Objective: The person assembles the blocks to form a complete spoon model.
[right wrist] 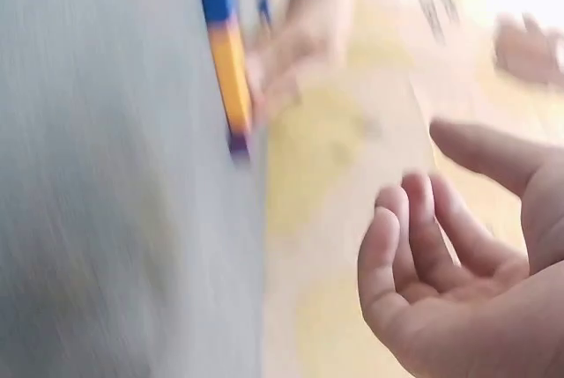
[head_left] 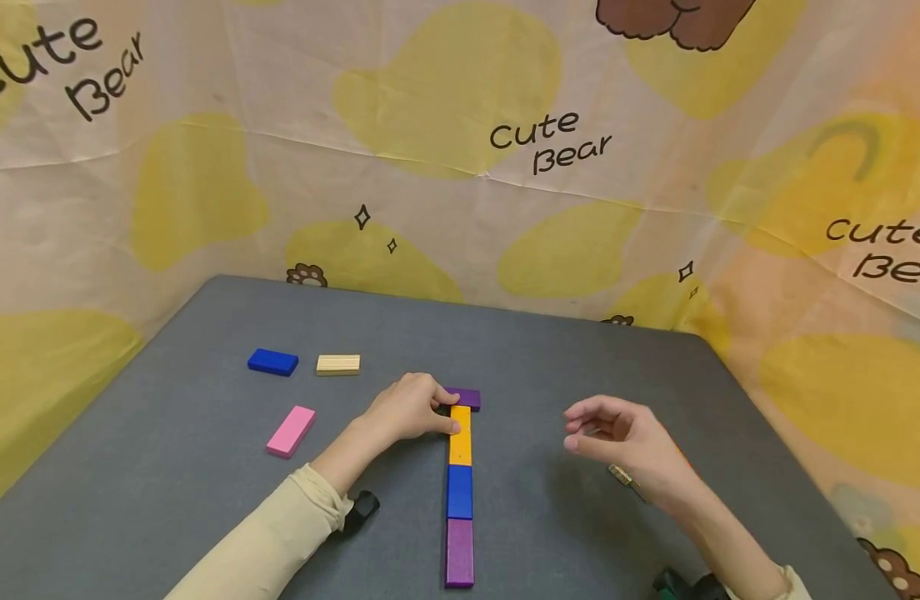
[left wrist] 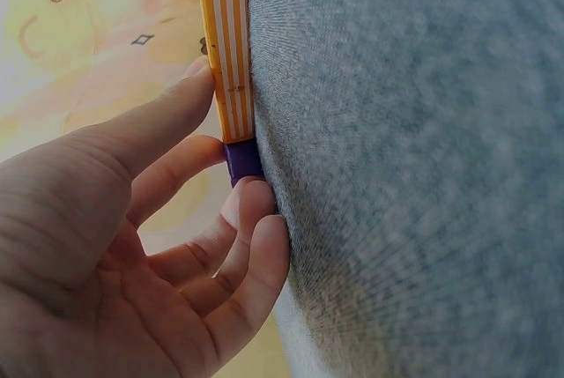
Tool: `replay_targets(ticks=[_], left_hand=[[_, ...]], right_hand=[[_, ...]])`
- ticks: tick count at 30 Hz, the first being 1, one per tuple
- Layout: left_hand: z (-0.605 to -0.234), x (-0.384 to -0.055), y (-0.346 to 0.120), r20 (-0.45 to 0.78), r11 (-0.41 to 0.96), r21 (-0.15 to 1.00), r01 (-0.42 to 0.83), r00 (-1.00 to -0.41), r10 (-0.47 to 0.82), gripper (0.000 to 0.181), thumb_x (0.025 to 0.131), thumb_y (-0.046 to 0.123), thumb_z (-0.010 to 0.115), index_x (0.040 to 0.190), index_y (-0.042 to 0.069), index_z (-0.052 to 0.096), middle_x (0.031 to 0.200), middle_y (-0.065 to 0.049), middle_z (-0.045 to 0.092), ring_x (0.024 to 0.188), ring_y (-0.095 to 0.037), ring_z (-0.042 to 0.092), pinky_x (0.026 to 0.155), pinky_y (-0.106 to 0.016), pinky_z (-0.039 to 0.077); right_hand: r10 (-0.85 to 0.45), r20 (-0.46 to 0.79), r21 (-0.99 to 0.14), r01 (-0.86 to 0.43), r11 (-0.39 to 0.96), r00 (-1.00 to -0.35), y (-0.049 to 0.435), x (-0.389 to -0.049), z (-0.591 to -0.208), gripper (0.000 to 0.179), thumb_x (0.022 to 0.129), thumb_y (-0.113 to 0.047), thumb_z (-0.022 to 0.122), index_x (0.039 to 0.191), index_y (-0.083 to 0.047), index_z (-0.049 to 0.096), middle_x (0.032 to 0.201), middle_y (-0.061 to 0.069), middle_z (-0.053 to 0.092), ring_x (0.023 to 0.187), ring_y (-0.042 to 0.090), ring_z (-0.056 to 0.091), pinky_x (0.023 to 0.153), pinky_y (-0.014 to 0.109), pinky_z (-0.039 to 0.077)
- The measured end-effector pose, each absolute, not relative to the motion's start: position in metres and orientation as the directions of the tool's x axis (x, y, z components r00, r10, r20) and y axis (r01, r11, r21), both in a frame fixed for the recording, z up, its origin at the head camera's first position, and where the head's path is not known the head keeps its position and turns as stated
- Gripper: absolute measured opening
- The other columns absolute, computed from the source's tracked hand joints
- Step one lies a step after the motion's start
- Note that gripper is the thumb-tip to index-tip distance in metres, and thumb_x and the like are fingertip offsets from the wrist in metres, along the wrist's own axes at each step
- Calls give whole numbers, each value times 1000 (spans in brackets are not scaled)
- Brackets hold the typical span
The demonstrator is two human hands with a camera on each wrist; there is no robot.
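Observation:
A straight row of flat blocks runs away from me on the grey table: a purple block point(head_left: 460, 552), a blue block point(head_left: 460, 492), then a yellow-orange block point(head_left: 461, 442). Across its far end lies another purple block point(head_left: 469, 399), set crosswise. My left hand point(head_left: 409, 407) is at this far end; its curled fingertips hold the crosswise block's left end while the thumb touches the yellow-orange block. White stripes mark that block's side point(left wrist: 231, 61) in the left wrist view. Off to the right, my right hand point(head_left: 631, 442) hovers over the table with loosely bent fingers, holding nothing.
Left of the row lie a blue block point(head_left: 273, 362), a natural wood block point(head_left: 338, 365) and a pink block point(head_left: 291, 431). Partly hidden beneath my right hand is a ribbed wooden piece point(head_left: 622, 476). Printed cloth point(head_left: 430, 208) hangs behind the table.

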State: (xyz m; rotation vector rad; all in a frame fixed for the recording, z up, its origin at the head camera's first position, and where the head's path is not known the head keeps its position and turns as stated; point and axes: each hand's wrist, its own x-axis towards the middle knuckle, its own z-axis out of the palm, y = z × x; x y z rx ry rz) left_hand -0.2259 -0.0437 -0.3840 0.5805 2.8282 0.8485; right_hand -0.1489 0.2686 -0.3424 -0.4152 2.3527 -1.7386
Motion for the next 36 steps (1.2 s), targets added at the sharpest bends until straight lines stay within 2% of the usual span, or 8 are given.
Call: replay_targets(ticks=[7, 14, 17, 21, 28, 36], left_hand=[[-383, -226, -44, -4, 768, 552, 326, -920, 393, 49, 76, 36, 86, 120, 19, 73, 112, -4, 69, 91, -16, 61, 68, -31, 47], [-383, -226, -44, -10, 771, 554, 314, -924, 383, 49, 76, 35, 86, 120, 19, 73, 112, -4, 69, 91, -17, 60, 66, -30, 46], [-383, -226, -43, -9, 769, 555, 317, -922, 387, 49, 76, 35, 86, 120, 18, 73, 112, -4, 69, 92, -17, 60, 65, -29, 46], [-384, -226, -42, -6, 764, 561, 319, -921, 390, 49, 76, 35, 86, 120, 18, 73, 113, -5, 69, 92, -17, 60, 63, -29, 45], [-383, -225, -43, -2, 764, 557, 325, -920, 393, 50, 76, 35, 86, 121, 18, 73, 114, -5, 69, 92, -17, 61, 64, -29, 46], [-382, -224, -43, -6, 765, 558, 321, -921, 391, 49, 76, 35, 86, 121, 18, 73, 113, -6, 69, 87, -15, 60, 62, -29, 45]], right_hand=[[-281, 39, -903, -154, 401, -959, 350, -180, -340, 32, 92, -13, 71, 118, 3, 62, 112, 15, 66, 99, 29, 64, 84, 32, 52], [-339, 14, -891, -166, 423, -941, 417, -200, -363, 36, 94, -5, 66, 126, 8, 56, 125, 27, 59, 105, 35, 62, 85, 31, 52], [-368, -2, -895, -163, 415, -930, 437, -203, -372, 38, 94, -1, 65, 129, 8, 55, 129, 27, 57, 109, 32, 60, 86, 31, 51], [-401, 0, -894, -180, 411, -916, 451, -205, -380, 43, 92, 2, 65, 133, 7, 52, 134, 26, 54, 115, 28, 57, 87, 32, 51], [-480, -5, -908, -198, 370, -877, 465, -204, -386, 54, 90, 9, 62, 141, 7, 44, 143, 34, 39, 119, 31, 51, 87, 37, 51], [-623, -18, -913, -242, 329, -782, 466, -203, -390, 72, 85, 10, 68, 147, 8, 34, 149, 29, 33, 116, 30, 50, 86, 36, 50]])
